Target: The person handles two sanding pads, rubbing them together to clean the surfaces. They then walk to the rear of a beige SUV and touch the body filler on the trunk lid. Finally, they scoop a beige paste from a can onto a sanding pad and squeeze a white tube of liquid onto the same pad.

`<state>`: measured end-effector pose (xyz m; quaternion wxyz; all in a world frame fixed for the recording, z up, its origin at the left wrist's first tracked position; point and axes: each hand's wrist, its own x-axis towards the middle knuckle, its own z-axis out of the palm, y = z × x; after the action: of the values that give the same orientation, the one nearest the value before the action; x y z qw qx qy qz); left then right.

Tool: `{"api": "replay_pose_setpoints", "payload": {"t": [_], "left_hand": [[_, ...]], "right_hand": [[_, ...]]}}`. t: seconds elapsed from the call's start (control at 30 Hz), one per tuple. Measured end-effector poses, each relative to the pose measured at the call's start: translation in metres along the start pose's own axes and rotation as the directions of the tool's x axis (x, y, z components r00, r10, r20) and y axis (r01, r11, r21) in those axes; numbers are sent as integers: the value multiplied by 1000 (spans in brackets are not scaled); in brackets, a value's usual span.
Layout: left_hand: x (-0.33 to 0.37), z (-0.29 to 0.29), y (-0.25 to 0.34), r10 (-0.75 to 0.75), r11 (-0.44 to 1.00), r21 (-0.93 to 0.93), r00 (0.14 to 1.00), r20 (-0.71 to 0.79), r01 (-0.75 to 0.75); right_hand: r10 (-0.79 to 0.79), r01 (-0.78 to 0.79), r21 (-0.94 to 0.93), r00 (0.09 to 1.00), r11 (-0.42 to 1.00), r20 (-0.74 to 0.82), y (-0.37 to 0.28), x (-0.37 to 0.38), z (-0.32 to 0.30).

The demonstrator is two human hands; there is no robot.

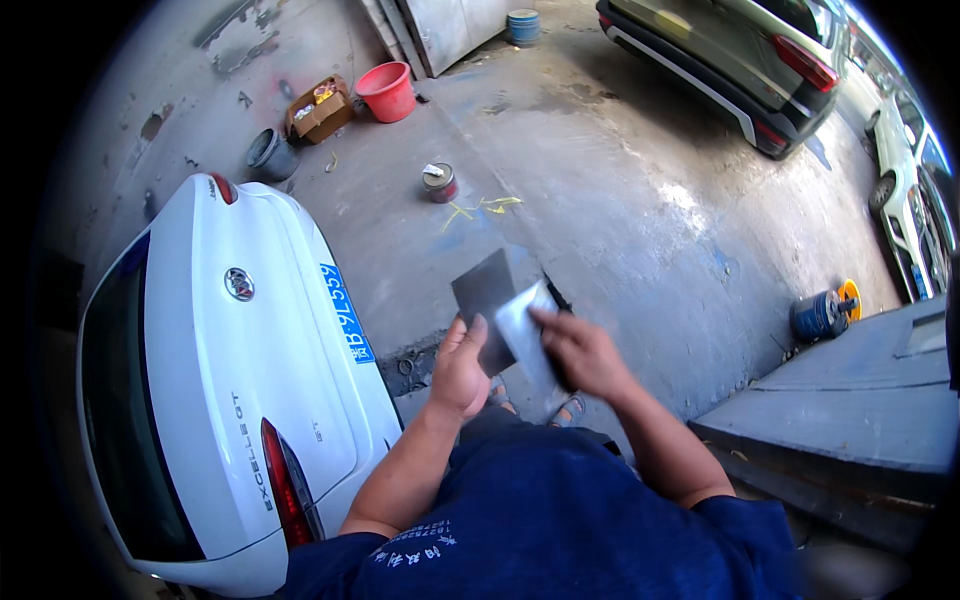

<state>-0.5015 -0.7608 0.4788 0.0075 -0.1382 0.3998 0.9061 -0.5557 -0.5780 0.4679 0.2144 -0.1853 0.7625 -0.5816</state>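
Head view: grey plate [481,284] held above stained floor [620,215] beside white car [215,335].

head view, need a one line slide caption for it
Left hand holds a dark flat plate, right hand a pale flat piece, beside a white car.
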Motion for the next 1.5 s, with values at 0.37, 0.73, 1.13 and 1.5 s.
{"api": "replay_pose_setpoints", "payload": {"t": [0.37,0.73,1.13,1.5], "left_hand": [[40,-82,96,-38,991,-127,996,77,48],[72,-119,108,178,983,7,970,166,-181],[94,-78,99,266,946,150,952,148,-288],[98,-37,95,245,949,165,957,153,-269]], "right_hand": [[-4,14,184,999,983,-54,-52,111,49],[-77,17,265,972,964,220,-83,158,119],[-61,11,190,964,982,259,-83,159,71],[-104,57,229,975,972,197,-86,179,29]]}}
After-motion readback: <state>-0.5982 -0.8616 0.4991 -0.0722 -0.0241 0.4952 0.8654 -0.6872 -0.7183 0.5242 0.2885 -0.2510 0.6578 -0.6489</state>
